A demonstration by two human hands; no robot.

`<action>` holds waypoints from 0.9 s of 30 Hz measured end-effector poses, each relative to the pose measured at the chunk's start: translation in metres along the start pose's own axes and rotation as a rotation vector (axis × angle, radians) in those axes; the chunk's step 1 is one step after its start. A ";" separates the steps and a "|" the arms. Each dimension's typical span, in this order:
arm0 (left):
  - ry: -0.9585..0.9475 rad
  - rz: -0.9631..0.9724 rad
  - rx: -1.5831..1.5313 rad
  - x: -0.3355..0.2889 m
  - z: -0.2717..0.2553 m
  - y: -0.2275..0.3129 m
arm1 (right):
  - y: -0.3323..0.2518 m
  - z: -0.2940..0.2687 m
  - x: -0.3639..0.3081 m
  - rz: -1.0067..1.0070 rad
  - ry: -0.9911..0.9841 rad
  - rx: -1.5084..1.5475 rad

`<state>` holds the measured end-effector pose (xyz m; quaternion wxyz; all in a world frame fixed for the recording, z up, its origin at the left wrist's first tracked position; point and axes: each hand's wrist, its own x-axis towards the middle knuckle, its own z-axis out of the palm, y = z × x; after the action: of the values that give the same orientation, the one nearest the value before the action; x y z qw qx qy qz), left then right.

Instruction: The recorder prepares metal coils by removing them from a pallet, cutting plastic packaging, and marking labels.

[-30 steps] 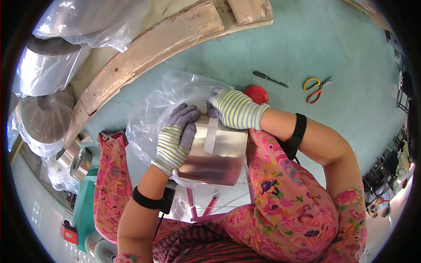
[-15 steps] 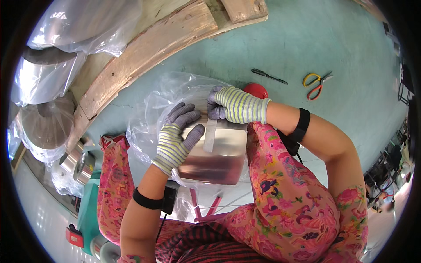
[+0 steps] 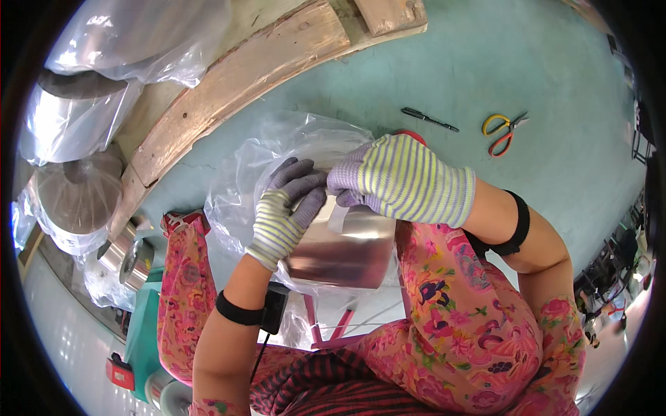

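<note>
A shiny metal coil (image 3: pixel 347 253) lies before me, partly inside a clear plastic bag (image 3: pixel 239 170) bunched around its far and left sides. A pale strip, perhaps tape (image 3: pixel 338 219), runs down the coil's face from beneath my right fingers. My left hand (image 3: pixel 288 211), in a grey and yellow striped glove, rests open on the coil's upper left, its fingers bent a little and close to the other hand. My right hand (image 3: pixel 395 177), gloved alike, is closed at the coil's upper edge over the top of the strip. What its fingertips pinch is hidden.
Beyond the right hand, a black pen (image 3: pixel 430 120) and scissors (image 3: pixel 505 133) with yellow and red handles lie on the green floor. A red round object (image 3: pixel 412 136) is mostly covered. A wooden pallet (image 3: pixel 243 73) and wrapped coils (image 3: pixel 80 191) stand at the left.
My right hand has come nearer and turned, its back now larger in view, covering more of the strip and the red object. My left fingers have drawn in toward it.
</note>
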<state>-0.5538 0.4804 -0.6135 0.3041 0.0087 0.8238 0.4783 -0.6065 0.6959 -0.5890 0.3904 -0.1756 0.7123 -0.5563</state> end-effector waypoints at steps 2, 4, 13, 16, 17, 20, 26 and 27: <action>-0.010 0.143 0.151 -0.001 -0.008 0.002 | 0.002 -0.002 -0.007 -0.344 0.108 -0.285; -0.024 0.278 0.295 -0.002 -0.008 0.008 | -0.002 -0.002 -0.013 -0.441 0.191 -0.371; -0.119 -0.012 -0.056 0.019 -0.005 0.011 | -0.011 0.000 -0.023 -0.423 0.262 -0.367; -0.142 -0.008 -0.042 0.020 -0.005 0.008 | -0.018 0.003 -0.025 -0.443 0.155 -0.509; -0.084 -0.036 -0.082 0.021 -0.004 0.011 | -0.025 0.003 -0.027 -0.465 0.167 -0.523; -0.019 -0.223 -0.336 0.022 0.000 0.023 | -0.024 0.011 -0.027 -0.533 0.206 -0.594; -0.100 -0.062 0.092 0.022 0.000 -0.013 | -0.049 -0.013 -0.019 -0.360 0.232 0.187; -0.143 -0.003 0.152 0.019 0.000 -0.035 | -0.045 -0.004 -0.005 -0.414 0.336 0.095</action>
<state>-0.5597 0.4674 -0.6507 0.3615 0.0644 0.8338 0.4122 -0.6143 0.6878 -0.5450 0.1523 -0.2039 0.6890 -0.6786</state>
